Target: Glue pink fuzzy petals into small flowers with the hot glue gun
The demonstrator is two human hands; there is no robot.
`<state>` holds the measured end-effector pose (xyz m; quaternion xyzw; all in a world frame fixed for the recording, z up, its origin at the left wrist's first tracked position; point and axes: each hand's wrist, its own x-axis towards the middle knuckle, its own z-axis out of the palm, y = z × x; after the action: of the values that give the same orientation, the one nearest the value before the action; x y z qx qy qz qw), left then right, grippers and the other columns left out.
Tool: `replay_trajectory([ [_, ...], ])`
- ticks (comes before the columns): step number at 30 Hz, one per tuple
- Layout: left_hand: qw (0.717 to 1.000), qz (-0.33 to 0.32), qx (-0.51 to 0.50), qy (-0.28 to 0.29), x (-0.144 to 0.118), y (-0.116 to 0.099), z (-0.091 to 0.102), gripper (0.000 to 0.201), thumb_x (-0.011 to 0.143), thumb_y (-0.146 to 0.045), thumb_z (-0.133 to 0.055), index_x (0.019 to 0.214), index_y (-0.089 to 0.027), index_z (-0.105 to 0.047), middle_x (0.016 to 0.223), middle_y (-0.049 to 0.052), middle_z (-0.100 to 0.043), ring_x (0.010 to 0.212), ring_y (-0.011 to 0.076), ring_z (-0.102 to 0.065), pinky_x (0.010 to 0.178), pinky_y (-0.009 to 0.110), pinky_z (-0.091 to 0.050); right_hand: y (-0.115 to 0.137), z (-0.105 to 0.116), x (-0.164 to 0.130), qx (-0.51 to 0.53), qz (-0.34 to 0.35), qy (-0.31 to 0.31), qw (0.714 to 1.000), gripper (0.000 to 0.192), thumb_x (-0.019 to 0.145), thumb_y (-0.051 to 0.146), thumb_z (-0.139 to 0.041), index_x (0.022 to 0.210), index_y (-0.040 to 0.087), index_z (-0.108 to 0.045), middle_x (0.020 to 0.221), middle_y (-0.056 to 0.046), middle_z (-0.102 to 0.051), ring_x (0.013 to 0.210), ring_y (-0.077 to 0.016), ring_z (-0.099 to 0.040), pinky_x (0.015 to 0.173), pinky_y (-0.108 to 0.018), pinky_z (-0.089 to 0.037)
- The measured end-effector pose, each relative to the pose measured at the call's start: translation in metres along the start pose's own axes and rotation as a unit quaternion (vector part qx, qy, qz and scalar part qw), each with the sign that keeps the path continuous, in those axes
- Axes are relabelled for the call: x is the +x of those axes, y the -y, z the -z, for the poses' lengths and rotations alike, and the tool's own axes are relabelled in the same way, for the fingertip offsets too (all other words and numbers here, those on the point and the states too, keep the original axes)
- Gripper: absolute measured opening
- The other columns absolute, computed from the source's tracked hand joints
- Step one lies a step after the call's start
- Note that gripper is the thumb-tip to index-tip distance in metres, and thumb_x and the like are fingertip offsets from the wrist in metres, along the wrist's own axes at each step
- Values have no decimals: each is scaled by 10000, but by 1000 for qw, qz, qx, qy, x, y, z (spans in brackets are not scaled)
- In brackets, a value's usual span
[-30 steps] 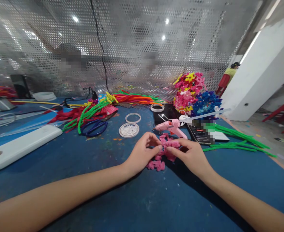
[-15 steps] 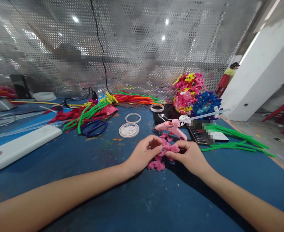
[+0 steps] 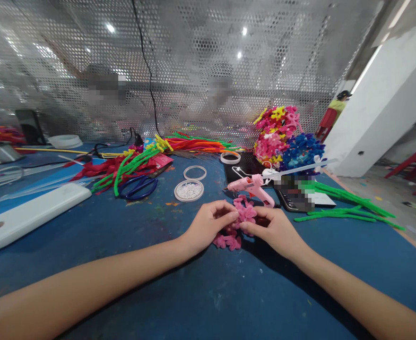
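While both hands work close together, the thumb and fingertips of the left hand [image 3: 208,225] are nearly together, pinching the left edge of a pink fuzzy flower [image 3: 248,213]. Right hand [image 3: 281,232]: thumb and fingers slightly parted, gripping the flower's right edge. Flower sits between the two hands, just above the blue tabletop [image 3: 158,293]. More pink pieces [image 3: 229,242] lie just under it, on the near side. Pink glue gun [image 3: 247,184] just beyond the hands, nozzle to the left. Far left of the hands: round dish [image 3: 189,199] of small white bits, thin ring [image 3: 195,178] behind it. Right: green fuzzy stems [image 3: 353,218]. Far right: multicoloured flower cluster [image 3: 277,134], blue bunch [image 3: 303,150] beside it. Left: long white case [image 3: 41,212]. Perforated metal screen [image 3: 194,56] across the far side.
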<state>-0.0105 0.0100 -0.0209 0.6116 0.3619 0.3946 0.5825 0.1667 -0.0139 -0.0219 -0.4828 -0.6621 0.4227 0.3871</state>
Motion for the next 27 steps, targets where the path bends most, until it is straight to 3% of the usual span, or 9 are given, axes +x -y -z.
replay_trajectory([
  [8, 1000, 1, 9, -1, -1, -2, -1, 236, 725, -353, -685, 743, -131, -608, 655, -7, -607, 567, 96, -556, 572, 220, -467, 0, 1, 1, -4, 12, 4, 1000, 221, 704, 379, -680, 775, 170, -692, 719, -7, -651, 641, -143, -546, 584, -261, -436],
  [19, 999, -10, 41, 19, -3, -3, -2, 200, 737, -324, -674, 798, -143, -614, 734, -7, -592, 624, 99, -535, 595, 212, -452, -2, 3, 1, -26, 5, 8, 1000, 225, 712, 381, -664, 703, 157, -639, 619, 26, -556, 570, -111, -461, 537, -244, -360],
  [27, 1000, -1, 7, 13, -1, 0, -1, 213, 717, -338, -688, 763, -146, -609, 705, -5, -600, 636, 113, -558, 625, 237, -464, 1, 3, 2, 13, 3, 6, 1000, 246, 756, 421, -616, 732, 176, -613, 636, 18, -558, 587, -118, -486, 545, -244, -399],
])
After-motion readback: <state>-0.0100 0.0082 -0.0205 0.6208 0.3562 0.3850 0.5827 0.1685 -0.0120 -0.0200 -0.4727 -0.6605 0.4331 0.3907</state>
